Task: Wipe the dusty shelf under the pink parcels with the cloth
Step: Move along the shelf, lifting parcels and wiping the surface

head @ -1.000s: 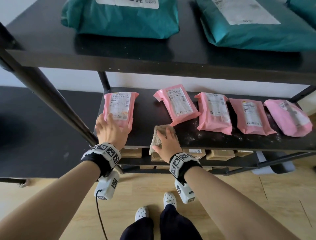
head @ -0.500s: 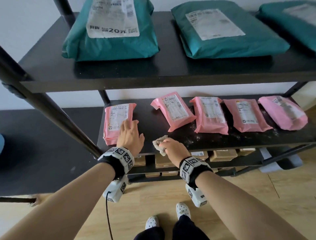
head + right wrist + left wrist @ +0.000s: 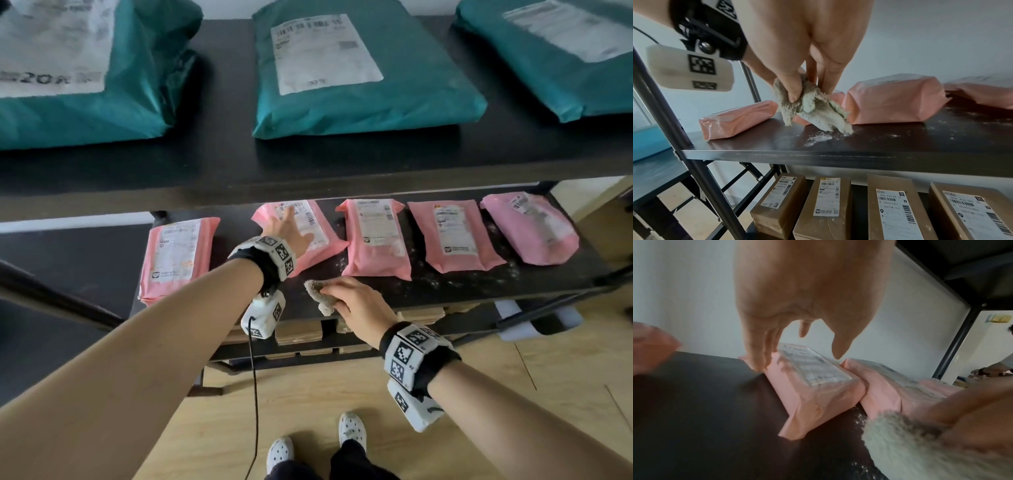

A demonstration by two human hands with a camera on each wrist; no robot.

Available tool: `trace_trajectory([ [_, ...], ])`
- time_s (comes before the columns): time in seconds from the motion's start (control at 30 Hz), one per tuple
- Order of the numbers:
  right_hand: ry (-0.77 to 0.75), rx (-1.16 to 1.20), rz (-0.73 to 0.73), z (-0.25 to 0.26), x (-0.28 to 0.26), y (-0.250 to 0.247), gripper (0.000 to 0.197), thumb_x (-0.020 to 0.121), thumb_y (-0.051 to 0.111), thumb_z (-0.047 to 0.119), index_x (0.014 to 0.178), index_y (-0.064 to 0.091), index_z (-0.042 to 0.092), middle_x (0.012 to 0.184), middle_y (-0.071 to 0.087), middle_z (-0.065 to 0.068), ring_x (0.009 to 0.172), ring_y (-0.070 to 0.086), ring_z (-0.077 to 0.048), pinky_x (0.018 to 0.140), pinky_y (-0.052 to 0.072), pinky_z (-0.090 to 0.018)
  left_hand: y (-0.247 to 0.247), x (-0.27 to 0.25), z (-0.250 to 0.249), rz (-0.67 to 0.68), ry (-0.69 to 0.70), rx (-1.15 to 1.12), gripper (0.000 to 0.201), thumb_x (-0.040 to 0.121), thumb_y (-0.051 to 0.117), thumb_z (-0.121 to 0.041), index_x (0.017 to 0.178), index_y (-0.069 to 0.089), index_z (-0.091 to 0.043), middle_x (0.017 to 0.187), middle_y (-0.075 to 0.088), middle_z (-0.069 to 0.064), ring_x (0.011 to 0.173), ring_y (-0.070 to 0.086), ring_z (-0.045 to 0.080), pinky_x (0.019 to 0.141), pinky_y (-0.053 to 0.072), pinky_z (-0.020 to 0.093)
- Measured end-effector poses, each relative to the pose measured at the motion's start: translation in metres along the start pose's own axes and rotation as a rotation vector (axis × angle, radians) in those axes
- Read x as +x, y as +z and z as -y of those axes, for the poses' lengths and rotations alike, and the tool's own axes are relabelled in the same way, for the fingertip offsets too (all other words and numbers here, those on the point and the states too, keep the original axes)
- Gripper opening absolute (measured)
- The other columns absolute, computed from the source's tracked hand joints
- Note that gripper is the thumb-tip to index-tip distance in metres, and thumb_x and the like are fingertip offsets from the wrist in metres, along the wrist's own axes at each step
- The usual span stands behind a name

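Observation:
Several pink parcels lie in a row on the black middle shelf [image 3: 445, 287]. My left hand [image 3: 291, 226] is open and spread over the second pink parcel [image 3: 318, 240] from the left. In the left wrist view its fingertips [image 3: 758, 366] reach that parcel's [image 3: 813, 382] far left corner, the thumb held apart. My right hand [image 3: 356, 301] grips the bunched grey-beige cloth [image 3: 320, 296] at the shelf's front, before the second parcel. The cloth's [image 3: 813, 110] lower end touches the shelf beside white dust [image 3: 818, 138]. More dust speckles the shelf to the right.
The first pink parcel [image 3: 178, 253] lies left of my left arm. Teal parcels [image 3: 359, 75] sit on the top shelf just overhead. Brown labelled boxes [image 3: 828, 203] fill the shelf below. A metal upright [image 3: 674, 113] stands at the shelf's left front corner.
My left hand has moved from the first pink parcel to the second. My right hand has bunched the flat cloth up and carried it a little right along the front edge.

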State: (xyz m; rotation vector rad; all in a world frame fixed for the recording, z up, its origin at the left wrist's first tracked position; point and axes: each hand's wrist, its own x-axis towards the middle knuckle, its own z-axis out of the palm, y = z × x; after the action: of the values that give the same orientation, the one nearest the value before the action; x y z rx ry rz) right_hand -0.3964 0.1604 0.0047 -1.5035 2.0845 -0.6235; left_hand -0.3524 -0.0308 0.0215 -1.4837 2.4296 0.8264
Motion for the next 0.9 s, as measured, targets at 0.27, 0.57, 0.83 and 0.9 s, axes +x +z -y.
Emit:
trace_trajectory([
  [0.27, -0.018, 0.018, 0.03, -0.028, -0.002, -0.008, 0.033, 0.09, 0.052, 0.006, 0.119, 0.064, 0.014, 0.132, 0.056, 0.002, 0.111, 0.061, -0.018, 0.096, 0.049, -0.035, 0.023, 0.034, -0.021, 0.073, -0.248, 0.076, 0.135, 0.054, 0.04, -0.09, 0.148, -0.018, -0.013, 0.157, -0.002, 0.021, 0.143, 0.008, 0.041, 0.115, 0.015, 0.054],
  [0.57, 0.016, 0.03, 0.058, -0.031, -0.004, -0.011, 0.035, 0.091, 0.05, 0.003, 0.123, 0.062, 0.013, 0.133, 0.054, 0.001, 0.113, 0.06, -0.018, 0.099, 0.047, -0.03, 0.027, 0.03, -0.035, -0.011, -0.287, -0.059, 0.121, 0.073, 0.067, -0.057, 0.149, -0.014, -0.01, 0.156, -0.004, 0.023, 0.142, 0.011, 0.043, 0.113, 0.016, 0.052],
  [0.83, 0.063, 0.022, 0.067, -0.021, -0.007, -0.013, 0.031, 0.09, 0.049, 0.001, 0.115, 0.065, 0.01, 0.128, 0.056, -0.003, 0.107, 0.061, -0.019, 0.096, 0.048, -0.034, 0.009, 0.0, -0.006, -0.115, -0.207, -0.12, 0.121, 0.06, 0.08, -0.046, 0.149, 0.002, -0.02, 0.135, 0.031, 0.02, 0.122, 0.038, 0.04, 0.1, 0.038, 0.05],
  [0.9, 0.077, 0.056, 0.072, -0.014, -0.007, -0.011, 0.031, 0.091, 0.048, 0.0, 0.117, 0.064, 0.007, 0.127, 0.056, -0.006, 0.106, 0.062, -0.023, 0.096, 0.047, -0.028, 0.003, -0.01, 0.006, -0.142, -0.171, -0.121, 0.12, 0.06, 0.08, -0.042, 0.149, 0.002, -0.021, 0.134, 0.033, 0.02, 0.122, 0.038, 0.039, 0.1, 0.037, 0.049],
])
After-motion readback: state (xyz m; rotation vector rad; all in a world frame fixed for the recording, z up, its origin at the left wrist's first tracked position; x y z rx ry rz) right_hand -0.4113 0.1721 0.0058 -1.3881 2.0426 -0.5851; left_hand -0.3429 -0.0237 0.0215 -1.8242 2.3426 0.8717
